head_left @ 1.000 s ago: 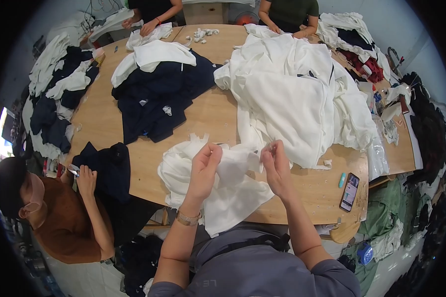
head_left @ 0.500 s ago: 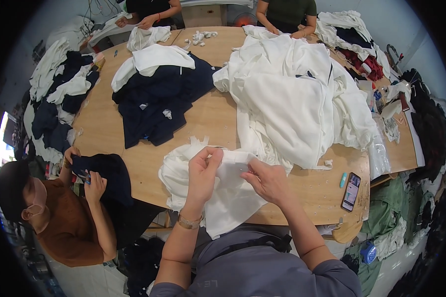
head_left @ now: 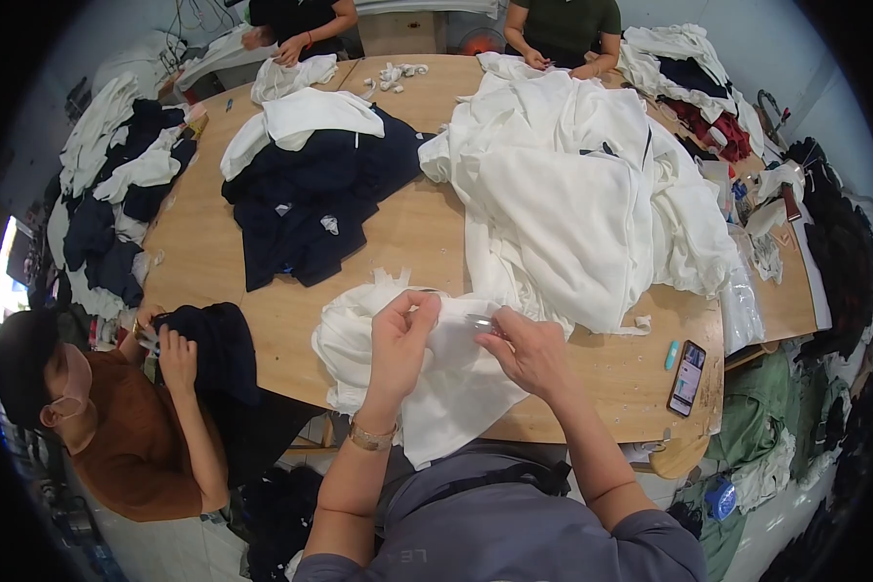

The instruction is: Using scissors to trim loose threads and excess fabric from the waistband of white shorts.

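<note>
In front of me a white garment (head_left: 461, 383) hangs over the near table edge, its other part bunched on the wood to the left. My left hand (head_left: 401, 335) pinches the top edge of this cloth between thumb and fingers. Just to the right, my right hand (head_left: 522, 344) is closed around small thread snips (head_left: 479, 322), whose shiny metal end points left over the fabric. Its handle is mostly hidden in my palm. A small gap of cloth lies between the two hands.
A large white garment pile (head_left: 563, 204) rises beyond my right hand; dark navy garments (head_left: 301, 189) lie far left. A phone (head_left: 687, 378) and a turquoise marker (head_left: 671, 355) rest at right. A co-worker (head_left: 136, 427) handles navy cloth at left; two more people work across the table.
The metal snips now show out of my right hand, turned toward the cloth. My left hand keeps its pinch almost in place. The co-worker at left has shifted both hands on the navy cloth.
</note>
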`<state>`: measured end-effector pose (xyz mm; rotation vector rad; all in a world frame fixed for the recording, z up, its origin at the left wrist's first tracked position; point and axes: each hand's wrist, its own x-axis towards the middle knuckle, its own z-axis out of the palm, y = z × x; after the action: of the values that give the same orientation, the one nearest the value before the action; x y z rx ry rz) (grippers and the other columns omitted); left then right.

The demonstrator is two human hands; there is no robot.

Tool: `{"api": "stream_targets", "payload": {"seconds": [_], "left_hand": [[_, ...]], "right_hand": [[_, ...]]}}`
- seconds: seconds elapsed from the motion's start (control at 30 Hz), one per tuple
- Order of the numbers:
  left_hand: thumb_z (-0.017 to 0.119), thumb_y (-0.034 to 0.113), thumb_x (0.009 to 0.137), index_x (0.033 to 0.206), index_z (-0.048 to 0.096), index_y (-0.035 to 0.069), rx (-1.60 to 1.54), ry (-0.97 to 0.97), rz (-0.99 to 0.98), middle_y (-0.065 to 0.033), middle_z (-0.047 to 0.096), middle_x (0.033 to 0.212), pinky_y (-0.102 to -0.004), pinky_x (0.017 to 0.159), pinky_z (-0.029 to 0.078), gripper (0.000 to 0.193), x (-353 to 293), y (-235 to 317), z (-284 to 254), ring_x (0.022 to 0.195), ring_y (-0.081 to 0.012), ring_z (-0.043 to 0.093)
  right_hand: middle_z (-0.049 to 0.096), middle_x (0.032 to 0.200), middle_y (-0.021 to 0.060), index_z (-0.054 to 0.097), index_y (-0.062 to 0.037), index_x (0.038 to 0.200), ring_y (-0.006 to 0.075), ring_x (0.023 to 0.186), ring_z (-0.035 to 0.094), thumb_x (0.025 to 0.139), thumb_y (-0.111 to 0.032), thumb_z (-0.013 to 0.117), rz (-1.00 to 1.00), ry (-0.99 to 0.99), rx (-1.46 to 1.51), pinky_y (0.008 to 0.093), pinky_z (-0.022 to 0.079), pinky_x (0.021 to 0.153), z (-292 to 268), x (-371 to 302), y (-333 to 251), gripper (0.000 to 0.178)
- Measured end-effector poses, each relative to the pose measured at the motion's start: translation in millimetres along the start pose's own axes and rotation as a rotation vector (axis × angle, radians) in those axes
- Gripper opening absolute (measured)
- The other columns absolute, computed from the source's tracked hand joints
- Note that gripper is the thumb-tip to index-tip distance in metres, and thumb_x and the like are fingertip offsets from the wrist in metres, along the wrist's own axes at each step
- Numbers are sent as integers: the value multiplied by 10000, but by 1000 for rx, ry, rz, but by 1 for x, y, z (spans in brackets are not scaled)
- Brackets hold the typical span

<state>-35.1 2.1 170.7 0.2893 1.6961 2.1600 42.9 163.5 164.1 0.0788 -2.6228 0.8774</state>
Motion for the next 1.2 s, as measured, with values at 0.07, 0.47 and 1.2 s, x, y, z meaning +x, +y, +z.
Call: {"api": "stream_targets", "payload": {"seconds": [0.07,0.47,1.2], "left_hand": [[540,169,885,838,574,32,-4,1,6,88,472,619,-154,440,236,148,0,-2,0,514,25,343],[528,153,890,852,563,22,65,-49,70,77,503,650,-145,472,258,142,1,1,-1,550,24,370],[484,319,901,865,562,39,-140,-33,-173,-22,596,753,-207,512,425,293,-13,-21,-11,663,-88,563]], "right_hand": [[600,685,49,493,-82,811,230,548,567,818,-364,566,20,-38,5,321,406,440,-1,1,-1,291],[571,629,66,495,-76,830,254,546,564,815,-351,575,-11,-55,18,338,401,450,-7,6,1,287],[525,802,65,446,-72,779,226,700,511,616,-25,584,-456,21,18,319,394,606,21,20,-7,219]]}}
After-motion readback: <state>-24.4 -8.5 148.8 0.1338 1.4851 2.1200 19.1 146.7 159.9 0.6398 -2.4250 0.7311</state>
